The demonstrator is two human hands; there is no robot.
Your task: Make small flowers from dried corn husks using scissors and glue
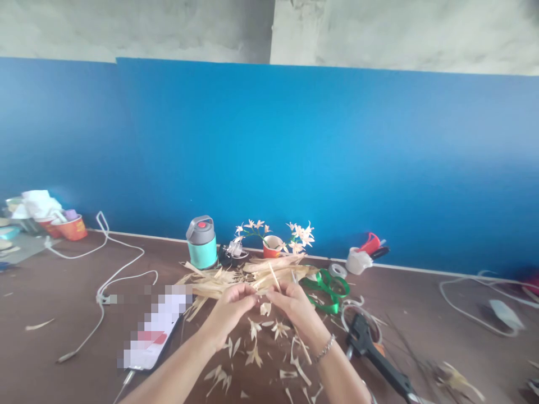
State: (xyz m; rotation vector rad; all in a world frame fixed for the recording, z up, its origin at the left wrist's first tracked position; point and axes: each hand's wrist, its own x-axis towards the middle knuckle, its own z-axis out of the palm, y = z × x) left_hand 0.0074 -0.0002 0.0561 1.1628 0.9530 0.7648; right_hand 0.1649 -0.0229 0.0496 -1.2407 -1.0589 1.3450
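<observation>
My left hand (233, 310) and my right hand (297, 311) meet over the table with fingertips pinched close together. A thin pale stick (273, 276) rises from the fingers of my right hand. What lies between the left fingertips is too small to make out. Just below the fingertips is a small pale piece of dried husk (265, 308). Under my hands lie cut husk flowers (254, 353) and scattered scraps (288, 373). Behind them spreads a heap of dried husk leaves (210, 282).
A phone (155, 331) lies left, a black glue gun (377, 356) right. Green ribbon (334, 303), a tape roll (337, 271), a white cup with tools (357, 261), a turquoise flask (202, 244) and a red cup (272, 247) beside flower sprays stand behind. White cables (101, 292) cross the left.
</observation>
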